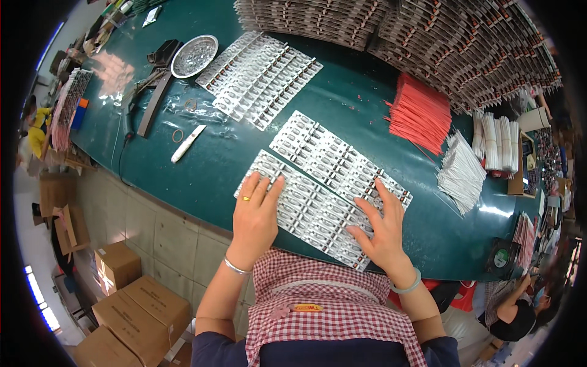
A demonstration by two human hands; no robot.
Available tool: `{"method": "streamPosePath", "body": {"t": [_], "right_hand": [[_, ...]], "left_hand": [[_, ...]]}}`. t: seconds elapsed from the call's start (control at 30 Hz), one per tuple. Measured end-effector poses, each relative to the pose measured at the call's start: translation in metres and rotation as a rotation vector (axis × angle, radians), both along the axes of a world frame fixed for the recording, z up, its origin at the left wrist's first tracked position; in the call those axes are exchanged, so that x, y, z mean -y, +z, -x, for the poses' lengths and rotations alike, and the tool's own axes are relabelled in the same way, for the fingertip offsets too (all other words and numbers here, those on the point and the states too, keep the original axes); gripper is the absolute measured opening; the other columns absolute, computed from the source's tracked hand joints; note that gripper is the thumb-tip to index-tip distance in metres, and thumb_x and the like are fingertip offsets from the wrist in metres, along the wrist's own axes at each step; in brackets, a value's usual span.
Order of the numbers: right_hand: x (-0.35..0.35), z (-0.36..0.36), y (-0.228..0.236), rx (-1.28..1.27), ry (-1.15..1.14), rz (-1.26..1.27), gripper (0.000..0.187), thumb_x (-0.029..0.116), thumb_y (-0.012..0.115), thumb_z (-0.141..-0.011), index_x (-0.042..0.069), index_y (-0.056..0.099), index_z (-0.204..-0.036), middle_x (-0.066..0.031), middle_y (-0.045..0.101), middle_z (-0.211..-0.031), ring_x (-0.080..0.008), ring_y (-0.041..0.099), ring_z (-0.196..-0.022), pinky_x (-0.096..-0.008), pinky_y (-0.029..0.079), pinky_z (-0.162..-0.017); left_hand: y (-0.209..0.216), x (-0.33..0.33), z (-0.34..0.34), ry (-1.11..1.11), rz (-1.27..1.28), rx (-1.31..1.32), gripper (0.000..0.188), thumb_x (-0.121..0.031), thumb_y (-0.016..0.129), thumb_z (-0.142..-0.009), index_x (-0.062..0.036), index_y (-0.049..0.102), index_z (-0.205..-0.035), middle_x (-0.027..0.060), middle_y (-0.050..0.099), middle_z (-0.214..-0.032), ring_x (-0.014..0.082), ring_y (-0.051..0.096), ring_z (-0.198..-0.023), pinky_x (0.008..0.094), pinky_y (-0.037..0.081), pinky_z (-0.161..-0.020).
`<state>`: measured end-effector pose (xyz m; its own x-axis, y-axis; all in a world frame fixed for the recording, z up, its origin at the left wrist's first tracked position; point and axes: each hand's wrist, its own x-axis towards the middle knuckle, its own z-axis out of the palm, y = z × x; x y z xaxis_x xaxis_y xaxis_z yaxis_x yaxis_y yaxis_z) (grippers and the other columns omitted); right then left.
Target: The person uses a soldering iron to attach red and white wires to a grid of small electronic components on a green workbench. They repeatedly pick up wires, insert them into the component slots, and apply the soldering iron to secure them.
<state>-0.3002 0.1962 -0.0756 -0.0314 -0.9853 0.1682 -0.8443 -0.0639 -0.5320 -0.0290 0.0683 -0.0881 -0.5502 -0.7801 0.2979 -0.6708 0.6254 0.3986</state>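
Here we are, with both hands over two spreads of silvery packs. Our left hand (254,217) is laid on the left end of the near spread of packs (312,208), fingers loose and stretched forward, clenching nothing that we can see. Across to our right hand (385,232): unclenched, fingers fanned wide, the longest reaching onto the right end of the far spread of packs (330,150), the thumb over the near one. How hard either set of fingertips presses, we cannot tell. So the near spread runs between our two hands, and the far spread lies just beyond it, a narrow strip of green table (202,183) showing between them.

Look out past our left fingertips! A third spread of packs (260,79) lies there, with a metal bowl (214,49) just beside it, to its left. Nearer, forward and left of those same fingers, there's a slim white tool (188,144), well apart from them. And beyond our right fingers, what a splash of colour: a heap of red strips (419,113), then white strips (461,174) out to the right, and tall stacks of packs (465,49) behind it all. Back at our wrists, below the fingers, we have a silver bangle (235,267) on the left and a pale green bangle (408,286) on the right.
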Motion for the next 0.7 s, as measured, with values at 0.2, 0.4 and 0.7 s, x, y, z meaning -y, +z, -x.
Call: {"method": "streamPosePath", "body": {"t": [0.2, 0.4, 0.7], "right_hand": [[0.010, 0.002, 0.001, 0.044, 0.033, -0.013, 0.062, 0.037, 0.084, -0.088, 0.008, 0.065, -0.139, -0.0286, 0.038, -0.163, -0.0471, 0.046, -0.139, -0.0625, 0.032, -0.117], [0.016, 0.005, 0.001, 0.049, 0.078, -0.035, 0.064, 0.037, 0.085, -0.087, 0.008, 0.064, -0.140, -0.0295, 0.035, -0.164, -0.0491, 0.043, -0.141, -0.0645, 0.032, -0.117], [0.021, 0.001, 0.004, 0.063, 0.076, -0.043, 0.066, 0.038, 0.086, -0.085, 0.008, 0.063, -0.140, -0.0295, 0.035, -0.164, -0.0495, 0.043, -0.141, -0.0633, 0.032, -0.117]], "left_hand": [[-0.002, 0.005, -0.005, -0.030, -0.042, 0.050, 0.043, -0.002, 0.062, -0.099, -0.0048, 0.066, -0.142, 0.0224, 0.065, -0.131, 0.0440, 0.055, -0.133, 0.0533, 0.042, -0.116], [-0.003, 0.010, -0.006, 0.007, -0.029, 0.045, 0.046, 0.002, 0.060, -0.096, -0.0043, 0.066, -0.141, 0.0215, 0.065, -0.130, 0.0437, 0.055, -0.133, 0.0550, 0.042, -0.116], [0.001, 0.011, -0.006, -0.004, -0.035, 0.041, 0.050, 0.005, 0.059, -0.092, -0.0028, 0.066, -0.142, 0.0215, 0.064, -0.130, 0.0438, 0.056, -0.133, 0.0561, 0.041, -0.118]]}}
